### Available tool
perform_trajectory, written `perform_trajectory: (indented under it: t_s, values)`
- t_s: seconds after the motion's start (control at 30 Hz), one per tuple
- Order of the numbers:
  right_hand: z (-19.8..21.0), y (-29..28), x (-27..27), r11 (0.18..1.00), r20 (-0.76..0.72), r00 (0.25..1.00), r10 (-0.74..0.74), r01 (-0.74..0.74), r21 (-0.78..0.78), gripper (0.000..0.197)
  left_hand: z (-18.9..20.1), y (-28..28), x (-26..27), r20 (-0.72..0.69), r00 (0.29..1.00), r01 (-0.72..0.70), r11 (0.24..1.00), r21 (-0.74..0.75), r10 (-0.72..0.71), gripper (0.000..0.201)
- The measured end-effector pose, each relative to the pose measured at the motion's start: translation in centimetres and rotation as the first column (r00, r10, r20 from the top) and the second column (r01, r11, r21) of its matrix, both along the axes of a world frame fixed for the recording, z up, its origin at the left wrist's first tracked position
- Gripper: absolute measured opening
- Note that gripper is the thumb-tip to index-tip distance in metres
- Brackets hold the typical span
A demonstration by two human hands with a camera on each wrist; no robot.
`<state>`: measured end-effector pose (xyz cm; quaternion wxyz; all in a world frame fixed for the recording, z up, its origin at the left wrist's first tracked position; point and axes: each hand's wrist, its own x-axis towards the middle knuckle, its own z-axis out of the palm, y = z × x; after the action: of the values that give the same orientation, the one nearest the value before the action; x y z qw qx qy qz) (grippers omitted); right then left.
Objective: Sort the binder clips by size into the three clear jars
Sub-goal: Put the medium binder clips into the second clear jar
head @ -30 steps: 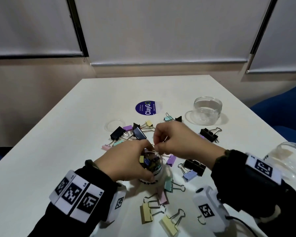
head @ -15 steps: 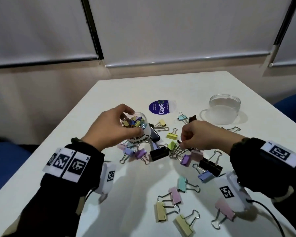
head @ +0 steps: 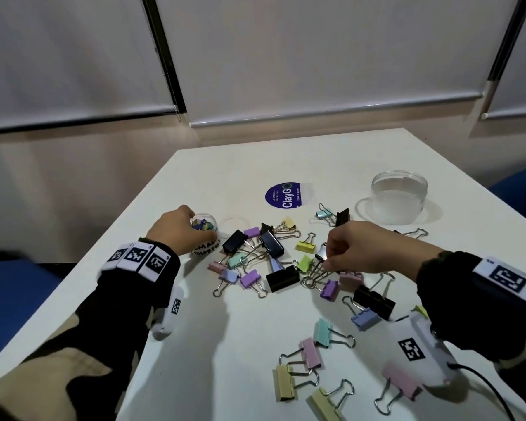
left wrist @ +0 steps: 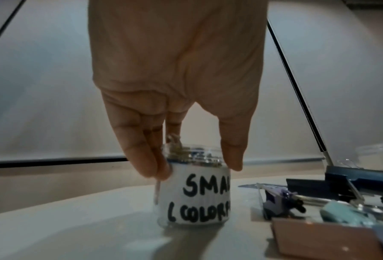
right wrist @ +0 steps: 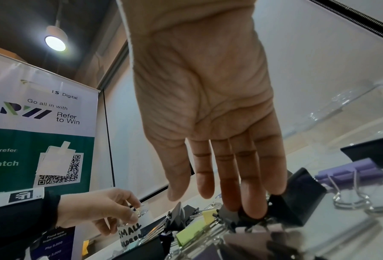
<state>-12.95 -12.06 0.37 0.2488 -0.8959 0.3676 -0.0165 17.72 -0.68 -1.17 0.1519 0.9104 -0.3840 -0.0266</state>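
Note:
A small clear jar with a white label reading "SMALL COLORF.." stands at the table's left, filled with small coloured clips. My left hand grips it from above near its rim; the left wrist view shows the fingers and thumb on either side of the small jar. A wide clear jar stands at the back right. Binder clips of mixed sizes and colours lie scattered mid-table. My right hand reaches down into them. Its fingertips are straight and touch a black clip, pinching nothing.
A blue ClayGo lid lies behind the pile and a clear lid ring beside the small jar. More pastel clips lie near the front edge. Blue seats flank the white table. A banner hangs at left.
My left hand carried the small jar from mid-table to the left and set it down. My right hand left the jar's mouth and dropped onto the clip pile.

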Motion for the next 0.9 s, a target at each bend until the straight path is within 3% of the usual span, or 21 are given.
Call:
perform_trajectory:
  t_s: [0.1, 0.27, 0.37, 0.5, 0.63, 0.73, 0.9]
  values:
    - [-0.2, 0.1, 0.2, 1.000, -0.003, 1.000, 0.003, -0.003, 0.005, 0.018, -0.3, -0.4, -0.1, -0.049, 0.998, 0.045, 0.998, 0.041, -0.043, 0.077]
    - [-0.1, -0.2, 0.1, 0.999, 0.019, 0.999, -0.038, 0.038, 0.004, 0.019, 0.1, -0.3, -1.6, 0.001, 0.997, 0.077, 0.994, 0.074, -0.077, 0.080]
    - [0.3, -1.6, -0.1, 0.978, 0.034, 0.987, -0.157, 0.161, -0.136, 0.014, 0.4, -0.2, -3.2, 0.060, 0.991, 0.122, 0.993, -0.005, -0.121, 0.087]
    - [1.0, -4.4, -1.1, 0.858, 0.030, 0.939, -0.344, 0.327, -0.397, 0.037, 1.4, 0.0, -6.3, 0.105, 0.969, 0.235, 0.967, -0.094, -0.226, 0.078]
    - [1.6, -6.3, -2.4, 0.782, -0.136, 0.846, -0.516, 0.399, -0.479, 0.041, 1.9, 0.7, -8.7, 0.107, 0.947, 0.316, 0.940, -0.125, -0.304, 0.064]
    - [1.5, -6.9, -2.8, 0.770, -0.226, 0.816, -0.532, 0.355, -0.530, 0.033, 2.4, 1.5, -10.0, 0.104, 0.929, 0.369, 0.915, -0.160, -0.356, 0.053]
    - [2.0, -7.3, -2.7, 0.758, -0.181, 0.849, -0.496, 0.321, -0.568, 0.030, 2.2, 2.4, -11.0, 0.062, 0.906, 0.423, 0.883, -0.201, -0.420, 0.045]
